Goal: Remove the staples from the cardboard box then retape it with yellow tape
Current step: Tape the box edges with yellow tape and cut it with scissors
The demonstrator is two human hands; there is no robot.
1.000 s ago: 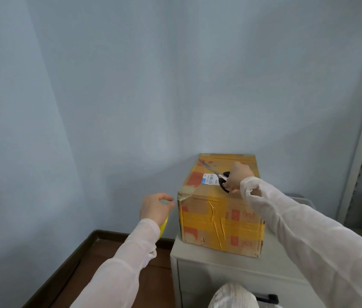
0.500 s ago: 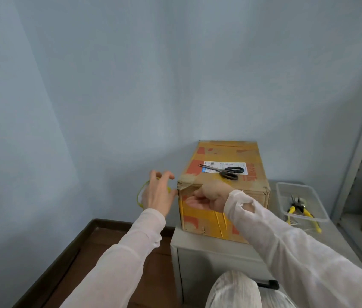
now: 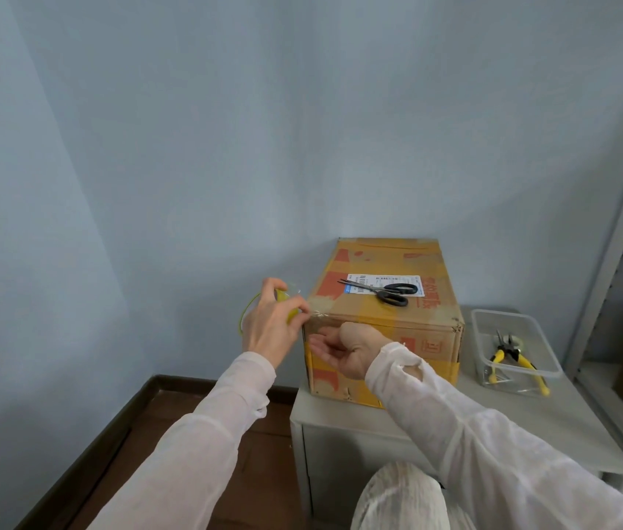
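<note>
The cardboard box sits on a low grey bench in the corner of the room, with bands of yellow tape already across its front and top. The left hand is just off the box's front left corner, its fingers gripping the yellow tape roll. A short strip runs taut from the roll to the top corner of the box. The right hand lies palm up against the front face, its fingers loose and holding nothing. Black scissors rest on the box lid across a white label. To the right, on the bench, is a clear tray with yellow-handled pliers in it.
</note>
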